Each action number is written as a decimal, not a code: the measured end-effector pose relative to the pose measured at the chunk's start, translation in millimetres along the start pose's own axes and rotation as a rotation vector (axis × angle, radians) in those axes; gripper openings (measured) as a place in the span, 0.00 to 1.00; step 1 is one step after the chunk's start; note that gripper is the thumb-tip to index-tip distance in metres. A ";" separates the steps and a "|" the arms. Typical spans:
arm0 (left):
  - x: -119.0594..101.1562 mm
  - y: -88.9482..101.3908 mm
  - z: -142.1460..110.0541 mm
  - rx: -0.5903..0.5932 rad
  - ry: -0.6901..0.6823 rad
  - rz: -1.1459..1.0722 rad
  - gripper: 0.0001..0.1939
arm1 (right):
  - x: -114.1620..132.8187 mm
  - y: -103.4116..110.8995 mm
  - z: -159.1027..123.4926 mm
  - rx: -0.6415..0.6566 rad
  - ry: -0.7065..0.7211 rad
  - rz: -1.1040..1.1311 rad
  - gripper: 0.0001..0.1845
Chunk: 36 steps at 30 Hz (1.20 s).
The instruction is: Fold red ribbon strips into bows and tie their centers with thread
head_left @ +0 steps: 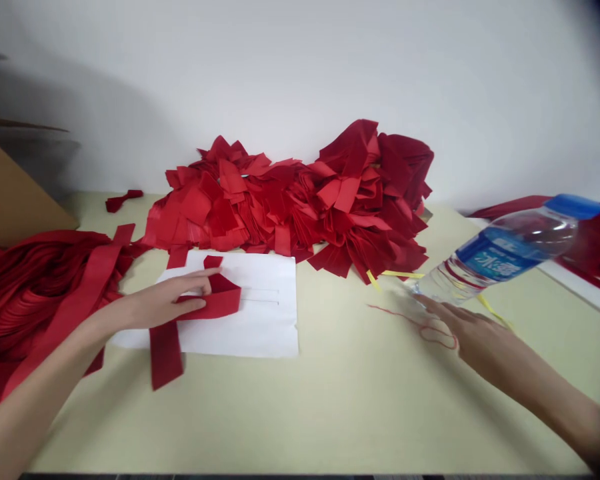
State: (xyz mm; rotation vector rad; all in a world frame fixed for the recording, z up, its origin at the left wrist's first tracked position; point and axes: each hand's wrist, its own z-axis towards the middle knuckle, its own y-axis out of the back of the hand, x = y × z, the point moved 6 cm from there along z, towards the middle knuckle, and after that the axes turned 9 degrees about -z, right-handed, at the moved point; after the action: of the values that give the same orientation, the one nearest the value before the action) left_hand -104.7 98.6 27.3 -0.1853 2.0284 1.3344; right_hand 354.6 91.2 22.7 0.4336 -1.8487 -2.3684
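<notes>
My left hand (177, 301) is closed on a red ribbon (225, 301), pinching its folded loop between thumb and fingers. The loop lies over a sheet of white paper (267, 333) with thin drawn lines, and one ribbon tail hangs down past the paper's lower edge. At the right, my right hand (460, 327) reaches to the table beside the base of a water bottle (500, 253). Its fingers are blurred and partly hidden, so any hold is unclear. Close by that hand lies a loose red thread (395, 312).
A large heap of red ribbon pieces (290, 200) runs along the wall. More long red ribbon (45, 287) is coiled at the left, near a brown cardboard panel (20, 193). A small red bow (124, 200) lies behind. Yellow strips (403, 274) surround the bottle's base.
</notes>
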 end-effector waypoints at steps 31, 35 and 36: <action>-98.3 -41.9 7.3 0.331 -0.181 -0.850 0.07 | 208.0 41.1 39.0 0.858 0.558 1.634 0.15; -69.4 -39.8 16.5 0.351 -0.050 -0.893 0.10 | 181.6 33.1 50.0 0.785 0.353 1.564 0.12; -59.0 -39.0 19.5 0.346 -0.010 -0.890 0.12 | 172.8 29.2 53.9 0.763 0.297 1.472 0.11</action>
State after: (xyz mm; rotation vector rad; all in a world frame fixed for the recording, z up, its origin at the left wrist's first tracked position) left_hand -33.1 82.8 29.6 -0.8026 1.7749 0.4240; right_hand 171.7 89.7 35.4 -0.4246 -1.7670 -0.6090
